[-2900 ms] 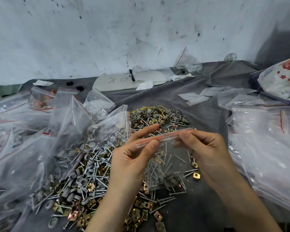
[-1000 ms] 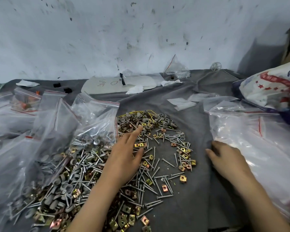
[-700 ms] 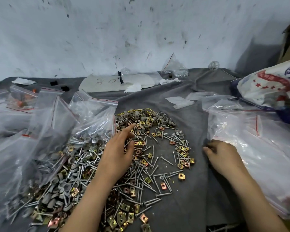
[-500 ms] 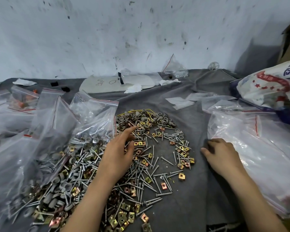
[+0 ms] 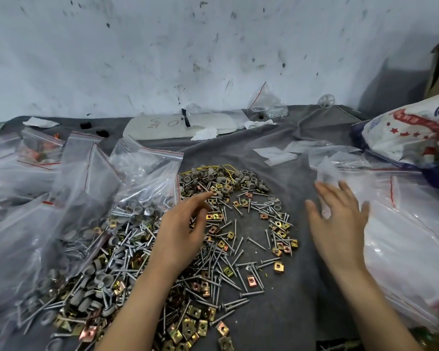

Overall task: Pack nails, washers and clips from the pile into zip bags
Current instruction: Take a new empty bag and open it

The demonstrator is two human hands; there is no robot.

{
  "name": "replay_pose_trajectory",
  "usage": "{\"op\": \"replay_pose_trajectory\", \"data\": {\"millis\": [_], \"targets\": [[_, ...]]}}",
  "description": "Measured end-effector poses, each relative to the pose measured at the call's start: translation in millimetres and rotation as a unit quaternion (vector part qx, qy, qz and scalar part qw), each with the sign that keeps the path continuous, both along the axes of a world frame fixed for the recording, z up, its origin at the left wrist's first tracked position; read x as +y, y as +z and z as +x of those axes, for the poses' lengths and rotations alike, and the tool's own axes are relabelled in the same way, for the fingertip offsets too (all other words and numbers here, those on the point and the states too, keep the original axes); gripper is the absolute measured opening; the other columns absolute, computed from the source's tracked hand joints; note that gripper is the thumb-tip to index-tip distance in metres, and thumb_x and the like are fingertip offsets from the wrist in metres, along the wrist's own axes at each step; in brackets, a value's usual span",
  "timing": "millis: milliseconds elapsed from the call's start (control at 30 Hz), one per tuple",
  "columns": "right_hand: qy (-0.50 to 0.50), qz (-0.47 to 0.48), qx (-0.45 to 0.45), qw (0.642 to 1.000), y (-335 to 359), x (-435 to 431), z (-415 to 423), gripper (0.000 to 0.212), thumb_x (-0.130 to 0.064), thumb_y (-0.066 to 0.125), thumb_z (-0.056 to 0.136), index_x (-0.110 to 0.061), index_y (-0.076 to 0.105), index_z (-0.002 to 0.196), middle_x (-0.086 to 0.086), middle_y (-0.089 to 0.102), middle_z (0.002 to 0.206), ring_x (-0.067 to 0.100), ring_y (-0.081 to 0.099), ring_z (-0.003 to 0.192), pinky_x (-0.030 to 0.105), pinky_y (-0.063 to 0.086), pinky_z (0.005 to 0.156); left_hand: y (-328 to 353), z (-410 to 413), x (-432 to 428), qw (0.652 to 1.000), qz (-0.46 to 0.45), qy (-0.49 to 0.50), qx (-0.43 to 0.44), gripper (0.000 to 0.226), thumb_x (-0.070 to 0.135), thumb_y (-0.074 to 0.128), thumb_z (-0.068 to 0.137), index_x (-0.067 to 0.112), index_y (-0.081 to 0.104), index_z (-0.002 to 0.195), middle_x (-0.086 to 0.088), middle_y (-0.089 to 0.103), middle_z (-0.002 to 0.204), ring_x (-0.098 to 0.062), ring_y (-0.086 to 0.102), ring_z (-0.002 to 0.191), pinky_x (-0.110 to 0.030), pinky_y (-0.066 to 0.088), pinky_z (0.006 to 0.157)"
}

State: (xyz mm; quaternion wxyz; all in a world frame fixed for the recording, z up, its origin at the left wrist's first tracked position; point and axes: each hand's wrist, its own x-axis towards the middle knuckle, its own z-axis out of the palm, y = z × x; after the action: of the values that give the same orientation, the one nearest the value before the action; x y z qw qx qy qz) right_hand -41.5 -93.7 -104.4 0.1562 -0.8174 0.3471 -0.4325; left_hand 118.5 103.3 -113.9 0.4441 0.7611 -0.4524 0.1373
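Both spread empty, left hand (image 5: 180, 231) over pile (image 5: 238, 252), right hand (image 5: 337, 220) beside zip bags (image 5: 406, 239)

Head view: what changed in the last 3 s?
Both hands let go of the small clear zip bag they held. The left hand dropped to the pile of silver nails, grey washers and brass clips; the right hand moved right onto the stack of empty clear zip bags, fingers spread. The pile stayed put.

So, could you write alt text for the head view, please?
A left hand reaches into a pile of nails, washers and clips on grey cloth; the right hand, spread open, is at clear zip bags.
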Motion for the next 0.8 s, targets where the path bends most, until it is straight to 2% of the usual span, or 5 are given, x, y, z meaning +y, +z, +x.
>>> {"op": "replay_pose_trajectory", "data": {"millis": [200, 400, 567, 667, 800], "targets": [[0.252, 0.367, -0.418, 0.791, 23.5, 60.5, 7.5, 0.019, 0.000, 0.068, 0.076, -0.019, 0.069, 0.082, -0.003, 0.072, 0.078, 0.011, 0.069, 0.071, 0.020, 0.055, 0.057, 7.7, -12.1, 4.0, 0.952, -0.066, -0.141, 0.262, 0.056, 0.045, 0.059, 0.085, 0.042, 0.041, 0.138, 0.014, 0.055, 0.136, 0.001, 0.059, 0.118, -0.017, 0.049, 0.096], [0.286, 0.532, -0.484, 0.633, 8.6, 59.2, 8.9, 0.029, 0.020, 0.053, 0.081, -0.008, 0.062, 0.084, -0.009, 0.062, 0.077, -0.006, 0.061, 0.073, 0.009, 0.050, 0.068, 9.9, -13.2, 7.9, 0.872, -0.062, -0.219, 0.434, 0.070, 0.039, 0.065, 0.083, 0.037, 0.032, 0.145, -0.003, 0.061, 0.132, -0.020, 0.068, 0.108, -0.029, 0.055, 0.090], [0.364, 0.659, -0.477, 0.453, -8.0, 56.7, 1.4, 0.028, 0.001, 0.061, 0.037, -0.014, 0.055, 0.060, -0.002, 0.048, 0.063, 0.013, 0.057, 0.063, 0.044, 0.059, 0.065, 9.6, -18.7, 7.6, 0.876, 0.005, -0.240, 0.419, 0.068, 0.038, 0.066, 0.087, 0.037, 0.033, 0.146, -0.001, 0.059, 0.136, -0.015, 0.065, 0.115, -0.032, 0.051, 0.100], [0.328, 0.667, -0.494, 0.452, 0.8, 54.5, -0.5, 0.019, 0.012, 0.064, 0.065, -0.005, 0.056, 0.066, -0.001, 0.057, 0.057, 0.005, 0.062, 0.055, 0.022, 0.058, 0.061, 10.1, -24.3, 4.8, 0.881, 0.030, -0.241, 0.405, 0.064, 0.031, 0.064, 0.088, 0.038, 0.034, 0.144, 0.003, 0.057, 0.136, -0.005, 0.063, 0.115, -0.021, 0.052, 0.093], [0.368, 0.663, -0.591, 0.275, -14.9, 48.3, -1.4, 0.025, 0.013, 0.059, 0.047, -0.008, 0.048, 0.056, 0.007, 0.049, 0.055, 0.021, 0.059, 0.051, 0.047, 0.057, 0.070, 7.7, -31.1, 0.9, 0.849, 0.022, -0.274, 0.451, 0.067, 0.016, 0.066, 0.086, 0.031, 0.036, 0.144, -0.004, 0.068, 0.121, -0.017, 0.067, 0.109, -0.029, 0.055, 0.089]]}}
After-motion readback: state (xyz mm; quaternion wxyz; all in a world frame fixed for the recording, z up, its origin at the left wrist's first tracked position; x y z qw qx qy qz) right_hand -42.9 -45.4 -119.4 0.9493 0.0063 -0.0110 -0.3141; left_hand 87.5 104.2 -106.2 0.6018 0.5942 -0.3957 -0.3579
